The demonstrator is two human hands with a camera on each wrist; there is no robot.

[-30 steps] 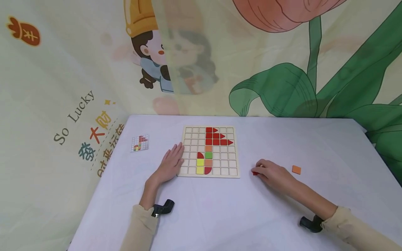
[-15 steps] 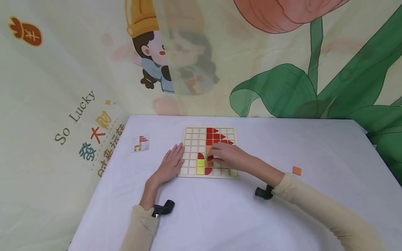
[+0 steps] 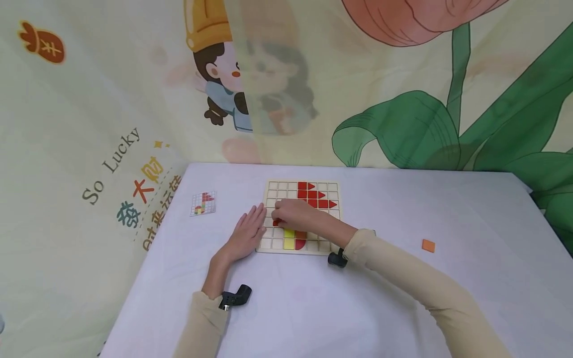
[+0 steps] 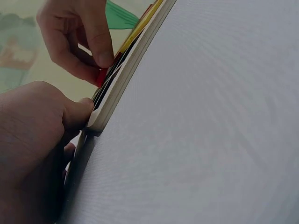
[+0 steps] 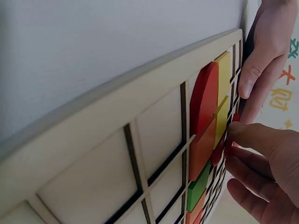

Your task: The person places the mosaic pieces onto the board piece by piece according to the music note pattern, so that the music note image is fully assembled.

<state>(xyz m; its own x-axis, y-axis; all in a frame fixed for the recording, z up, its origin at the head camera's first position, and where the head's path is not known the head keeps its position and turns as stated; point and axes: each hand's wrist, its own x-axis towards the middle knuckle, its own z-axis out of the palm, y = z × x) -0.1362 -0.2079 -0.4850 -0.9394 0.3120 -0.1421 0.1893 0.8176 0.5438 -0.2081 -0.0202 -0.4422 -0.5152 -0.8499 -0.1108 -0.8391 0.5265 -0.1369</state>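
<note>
A wooden grid board (image 3: pixel 286 252) lies on the white table, with coloured pieces in some cells. My right hand (image 3: pixel 293 214) reaches across it and pinches a small red piece (image 5: pixel 235 117) between thumb and fingertips, low over the cells in the left part. That hand covers several middle cells in the head view. My left hand (image 3: pixel 243 233) lies flat along the board's left edge with fingers extended, its thumb (image 4: pixel 80 112) touching the corner in the left wrist view. Yellow squares (image 3: pixel 289 243), a red curved piece (image 5: pixel 204 100) and a green square (image 5: pixel 198 189) sit in cells.
A small printed card (image 3: pixel 203 204) with a coloured grid pattern lies left of the board. One orange square piece (image 3: pixel 428 245) rests on the table (image 3: pixel 380 308) to the right. A patterned cloth (image 3: pixel 277 144) hangs behind the table.
My right hand has carried the red piece from the table right of the board leftward over to the board's left part. My left hand has stayed at the edge.
</note>
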